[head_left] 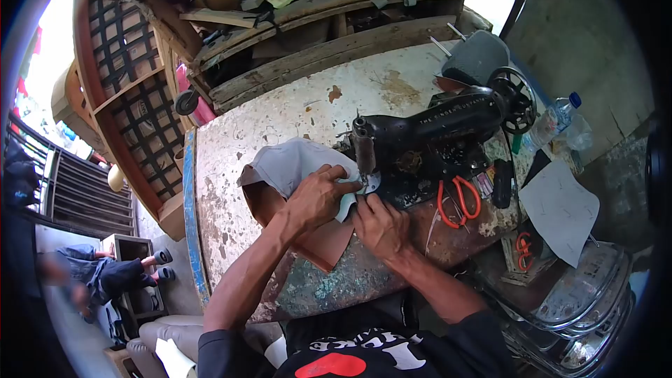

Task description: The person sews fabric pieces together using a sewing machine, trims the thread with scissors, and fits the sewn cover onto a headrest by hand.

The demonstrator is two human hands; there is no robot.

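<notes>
A black sewing machine [434, 122] stands on the worn table, its needle end over a grey and brown piece of material [290, 164]. My left hand [320, 196] presses on this piece just left of the needle, fingers bent close together. Beside it, my right hand [381, 225] is closed at the edge of the piece, below the needle; its fingertips are partly hidden. The brown side of the material hangs below my left hand. Orange-handled scissors [458, 201] lie right of my right hand.
The table [238, 126] has peeling paint and a blue left edge. A wooden shelf [308, 56] runs behind it. At the right are a plastic bottle [553, 122], a grey cut piece [560, 206] and a metal-framed stool [584, 308]. A person [115, 276] sits at the far left.
</notes>
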